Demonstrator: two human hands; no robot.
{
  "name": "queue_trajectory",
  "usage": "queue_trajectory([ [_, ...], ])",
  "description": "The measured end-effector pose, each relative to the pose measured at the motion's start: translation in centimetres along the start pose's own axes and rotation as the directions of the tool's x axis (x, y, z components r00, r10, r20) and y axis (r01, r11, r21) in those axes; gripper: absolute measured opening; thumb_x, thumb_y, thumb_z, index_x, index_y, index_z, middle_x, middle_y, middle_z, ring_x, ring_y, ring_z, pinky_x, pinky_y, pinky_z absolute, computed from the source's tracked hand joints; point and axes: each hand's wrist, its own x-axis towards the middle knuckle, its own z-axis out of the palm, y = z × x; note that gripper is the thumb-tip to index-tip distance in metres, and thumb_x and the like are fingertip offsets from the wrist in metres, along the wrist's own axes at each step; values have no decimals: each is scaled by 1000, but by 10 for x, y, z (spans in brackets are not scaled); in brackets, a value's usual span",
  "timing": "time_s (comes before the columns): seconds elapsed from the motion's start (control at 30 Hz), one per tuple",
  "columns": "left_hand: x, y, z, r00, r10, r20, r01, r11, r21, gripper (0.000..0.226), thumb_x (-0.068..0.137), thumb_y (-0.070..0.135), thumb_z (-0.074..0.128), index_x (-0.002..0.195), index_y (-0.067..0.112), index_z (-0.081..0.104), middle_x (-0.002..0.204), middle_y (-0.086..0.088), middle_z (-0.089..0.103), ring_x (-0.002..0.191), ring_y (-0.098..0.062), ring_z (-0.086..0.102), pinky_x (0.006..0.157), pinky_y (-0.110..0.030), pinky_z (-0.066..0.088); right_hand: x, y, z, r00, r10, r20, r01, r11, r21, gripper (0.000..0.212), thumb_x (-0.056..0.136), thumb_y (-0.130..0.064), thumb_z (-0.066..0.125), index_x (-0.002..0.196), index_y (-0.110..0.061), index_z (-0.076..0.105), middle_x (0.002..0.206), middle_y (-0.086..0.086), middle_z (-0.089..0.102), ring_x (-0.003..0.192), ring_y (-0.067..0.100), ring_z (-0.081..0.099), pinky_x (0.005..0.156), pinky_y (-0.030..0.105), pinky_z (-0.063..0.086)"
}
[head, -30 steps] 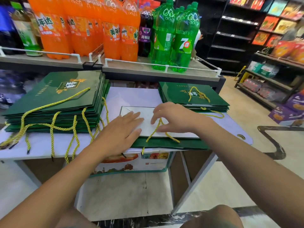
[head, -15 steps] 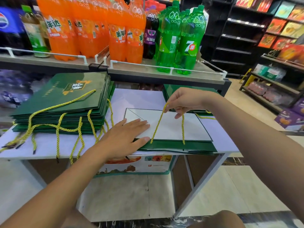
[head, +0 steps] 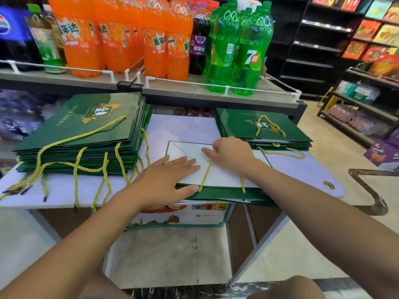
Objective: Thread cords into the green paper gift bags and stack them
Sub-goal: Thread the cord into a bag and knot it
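A flat green gift bag [head: 224,192] lies at the table's front edge with its white folded base [head: 220,171] facing up. My left hand [head: 166,180] presses flat on its left end, fingers spread. My right hand [head: 228,153] rests on the white base and pinches the yellow cord [head: 206,171], which runs down to the bag's front edge. A tall pile of corded green bags [head: 86,139] lies at the left. A lower pile [head: 261,130] lies at the right rear.
The white table [head: 183,128] has a hole near its right corner [head: 328,184]. A shelf with orange soda bottles [head: 121,33] and green ones [head: 239,46] rises right behind it. A printed box [head: 179,215] sits under the table. Store shelving [head: 362,108] stands at the right.
My right hand, which had lifted the yellow cord up toward the far pile, has come back down onto the white base with the cord. My left hand has stayed on the bag.
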Motion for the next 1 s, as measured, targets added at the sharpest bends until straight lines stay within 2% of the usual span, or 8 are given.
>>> queue_trajectory([
  [0.17, 0, 1, 0, 1000, -4, -6, 4, 1000, 4, 69, 99, 73, 26, 161, 44, 17, 168, 23, 5, 154, 5, -4, 127, -31, -4, -2, -1, 13, 997, 17, -81, -22, 998, -64, 58, 102, -60, 41, 62, -18, 42, 59, -2, 48, 55, 22, 48, 50, 28, 26],
  [0.33, -2, 3, 0, 1000, -13, -18, 13, 1000, 17, 68, 100, 72, 23, 162, 44, 15, 169, 23, 4, 154, 5, -5, 128, -32, -3, -11, 14, 0, 1000, -16, -3, 16, 986, 168, 46, 103, -61, 40, 86, -24, 62, 77, -6, 62, 72, 19, 60, 57, 32, 40],
  [0.43, -1, 2, -1, 1000, -12, -10, 12, 1000, 12, 69, 100, 71, 21, 162, 44, 13, 169, 23, 3, 154, 4, -6, 128, -32, -4, -37, 29, -15, 989, -125, 77, 103, 963, 248, 46, 101, -63, 44, 129, -30, 61, 123, -6, 60, 108, 13, 59, 88, 37, 50],
  [0.5, -1, 2, -2, 1000, -10, 2, 10, 1000, 11, 69, 100, 72, 21, 162, 44, 12, 169, 22, 2, 154, 3, -6, 127, -32, -4, -60, 40, -25, 970, -199, 136, 163, 957, 239, 59, 99, -67, 46, 147, -32, 47, 147, -6, 45, 134, 14, 44, 110, 39, 40],
  [0.57, -1, 2, -3, 1000, -8, 15, 8, 1000, 18, 69, 100, 71, 21, 162, 44, 11, 169, 22, 1, 154, 4, -7, 127, -31, -5, -83, 47, -33, 950, -248, 189, 203, 952, 229, 72, 93, -73, 50, 153, -35, 39, 157, -10, 35, 144, 11, 32, 119, 39, 33],
  [0.7, -1, 2, -8, 998, -2, 61, 1, 1000, 14, 72, 98, 74, 19, 162, 44, 9, 169, 23, -2, 153, 5, -10, 126, -30, -6, -114, 57, -37, 918, -320, 233, 302, 947, 108, 95, 79, -81, 61, 157, -40, 29, 159, -12, 30, 144, 8, 29, 116, 33, 35],
  [0.87, -6, 6, -25, 994, 10, 110, 2, 994, -110, 97, 77, 97, 15, 161, 48, 13, 167, 27, 1, 151, 10, -7, 126, -28, -4, -127, 64, -41, 925, -366, 102, 365, 931, 26, 57, 86, -54, 66, 138, -38, 51, 135, -14, 50, 125, 9, 48, 93, 34, 52],
  [1.0, -19, 13, -56, 992, -23, -121, -14, 955, -296, 67, 84, 89, 31, 141, 56, 44, 155, 35, 32, 142, 8, 31, 117, -28, 30, -118, 68, -77, 936, -353, -2, 353, 935, 17, 34, 89, -49, 63, 121, -41, 55, 120, -22, 63, 111, 4, 59, 88, 33, 52],
])
